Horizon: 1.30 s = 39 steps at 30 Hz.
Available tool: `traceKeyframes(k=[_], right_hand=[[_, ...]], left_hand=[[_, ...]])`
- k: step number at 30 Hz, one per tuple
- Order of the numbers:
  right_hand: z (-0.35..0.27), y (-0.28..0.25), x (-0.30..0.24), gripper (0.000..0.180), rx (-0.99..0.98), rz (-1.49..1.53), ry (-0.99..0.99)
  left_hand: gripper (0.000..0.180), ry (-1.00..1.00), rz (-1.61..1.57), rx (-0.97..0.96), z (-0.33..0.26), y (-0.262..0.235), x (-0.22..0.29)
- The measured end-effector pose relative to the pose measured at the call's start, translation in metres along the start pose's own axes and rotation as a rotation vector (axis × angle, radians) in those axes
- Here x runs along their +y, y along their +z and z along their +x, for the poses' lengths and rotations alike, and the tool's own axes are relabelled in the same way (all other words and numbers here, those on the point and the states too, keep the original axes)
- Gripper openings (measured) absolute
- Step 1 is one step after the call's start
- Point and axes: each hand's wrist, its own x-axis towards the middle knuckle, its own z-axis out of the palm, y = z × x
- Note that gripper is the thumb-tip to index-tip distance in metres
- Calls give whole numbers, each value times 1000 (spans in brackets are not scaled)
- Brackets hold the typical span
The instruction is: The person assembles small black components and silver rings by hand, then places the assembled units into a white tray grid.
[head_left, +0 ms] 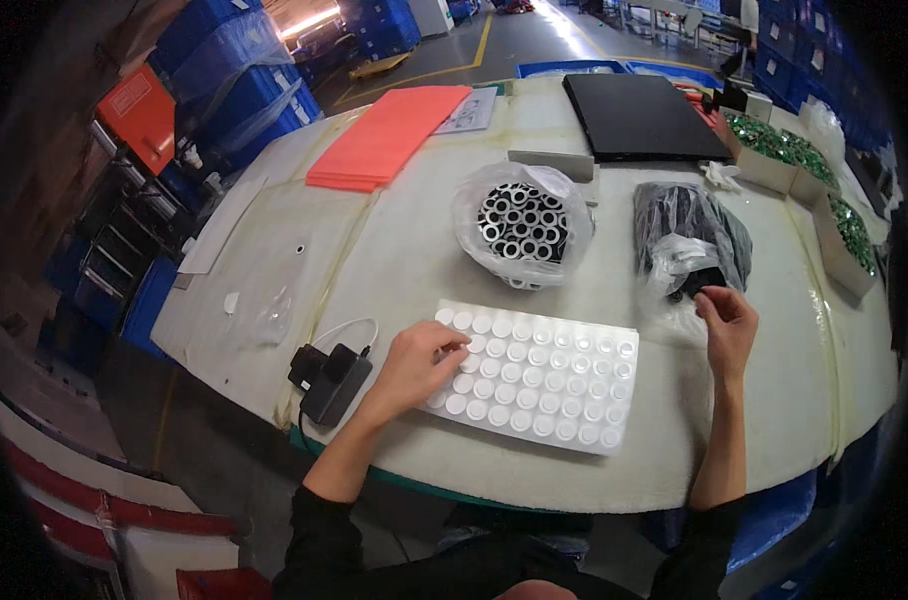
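Fingers of the left hand (414, 362) are curling loosely, clamped on nothing, and resting on the left edge of the white blister tray (536, 375) that is lying at the front of the desk (394, 250). The right hand (726, 325) is pinching a small dark part at the mouth of the plastic bag of black parts (686, 240), just right of the bag of metal tubes (522, 224).
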Motion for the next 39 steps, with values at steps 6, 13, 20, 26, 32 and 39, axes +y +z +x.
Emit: traceKeyframes(k=[6, 13, 20, 26, 32, 39], right_hand=[[-29, 28, 0, 10, -240, 88, 56], [-35, 32, -9, 11, -250, 133, 64], [-42, 38, -2, 10, -326, 149, 71], [-43, 37, -18, 11, -265, 113, 3], [-42, 37, -24, 12, -293, 325, 118], [-60, 40, -48, 14, -504, 494, 390]], left_hand=[[17, 99, 255, -144, 24, 6, -2], [12, 152, 385, -220, 24, 7, 6], [6, 390, 711, -222, 23, 23, 16], [5, 152, 374, -140, 27, 12, -6], [4, -302, -669, 14, 27, -14, -19], [10, -159, -923, 110, 26, 13, 45]])
